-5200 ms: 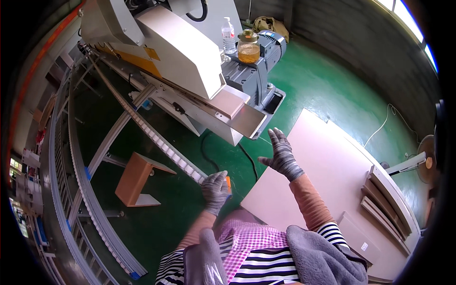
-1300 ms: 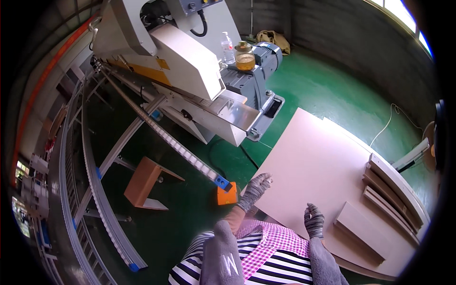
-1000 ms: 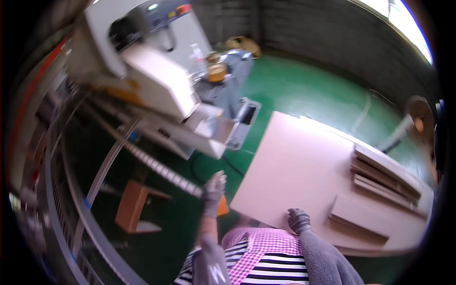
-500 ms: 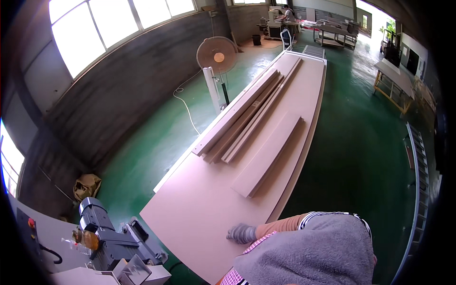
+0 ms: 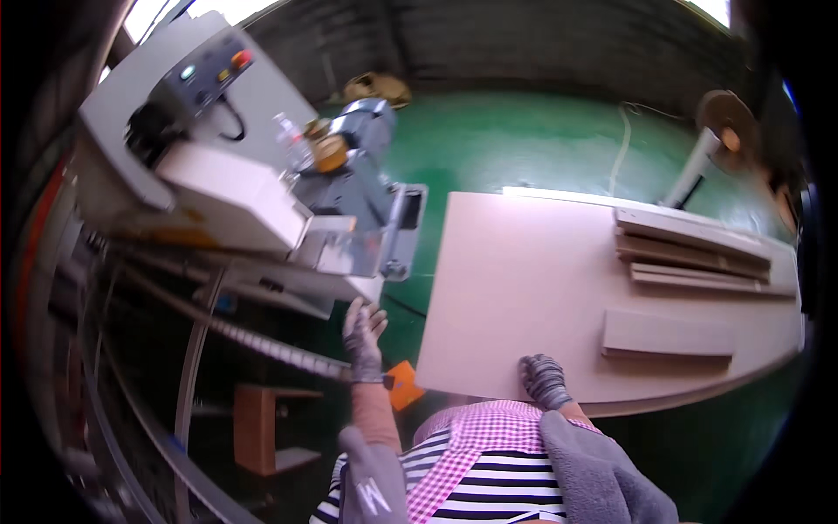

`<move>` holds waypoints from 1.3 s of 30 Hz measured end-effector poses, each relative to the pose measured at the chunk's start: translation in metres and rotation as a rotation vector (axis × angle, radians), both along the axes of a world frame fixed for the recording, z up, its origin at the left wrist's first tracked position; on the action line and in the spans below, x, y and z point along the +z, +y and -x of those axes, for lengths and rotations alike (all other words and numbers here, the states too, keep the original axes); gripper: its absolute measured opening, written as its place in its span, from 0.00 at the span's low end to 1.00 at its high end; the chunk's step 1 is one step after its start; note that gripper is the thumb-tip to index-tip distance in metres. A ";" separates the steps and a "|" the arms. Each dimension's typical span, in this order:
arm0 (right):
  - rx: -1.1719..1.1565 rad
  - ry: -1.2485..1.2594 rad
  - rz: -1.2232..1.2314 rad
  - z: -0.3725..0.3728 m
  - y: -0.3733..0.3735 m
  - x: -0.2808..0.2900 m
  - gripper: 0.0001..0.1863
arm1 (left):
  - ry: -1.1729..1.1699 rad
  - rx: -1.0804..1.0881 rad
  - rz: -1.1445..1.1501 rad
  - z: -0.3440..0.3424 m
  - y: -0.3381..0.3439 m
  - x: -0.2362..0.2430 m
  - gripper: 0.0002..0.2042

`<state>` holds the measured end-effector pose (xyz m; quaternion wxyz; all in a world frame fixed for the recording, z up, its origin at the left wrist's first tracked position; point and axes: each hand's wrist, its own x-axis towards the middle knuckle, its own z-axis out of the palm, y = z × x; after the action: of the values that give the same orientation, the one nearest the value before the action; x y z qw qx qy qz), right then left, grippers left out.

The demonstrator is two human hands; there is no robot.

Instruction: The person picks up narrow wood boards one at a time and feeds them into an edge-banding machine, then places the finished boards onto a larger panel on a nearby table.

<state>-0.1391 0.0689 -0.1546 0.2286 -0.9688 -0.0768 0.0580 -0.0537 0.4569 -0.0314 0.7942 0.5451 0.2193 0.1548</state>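
My left hand [image 5: 364,336], in a grey glove, is raised just beside the front lower edge of the machine's metal outlet [image 5: 349,284], fingers bent and apart, nothing visibly held. Below it lie the end of a roller rail [image 5: 288,349] and an orange piece [image 5: 404,386]. My right hand [image 5: 544,382], also gloved, rests on the near edge of a large pale board [image 5: 497,279], fingers loosely bent with nothing in them. To its right, a short panel [image 5: 663,330] and several long strips [image 5: 690,244] lie on that board.
The machine [image 5: 236,201] has a button panel, a motor [image 5: 367,127], a bottle and a jar on it. Metal rails run down the left, beside a brown angled panel [image 5: 253,428]. A fan [image 5: 724,118] stands behind the board; a tan bundle [image 5: 375,87] lies by the wall.
My view has swung back left from along the board toward the machine. My left hand is back in view, by the outlet's edge. My right hand stays on the board.
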 end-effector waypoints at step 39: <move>-0.022 0.004 -0.213 -0.014 0.008 0.006 0.12 | 0.179 0.182 0.344 0.015 0.033 -0.042 0.17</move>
<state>-0.1256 0.0765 -0.1490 0.3311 -0.9396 -0.0714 0.0492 -0.0682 0.4894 -0.0733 0.8358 0.3909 0.3603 0.1372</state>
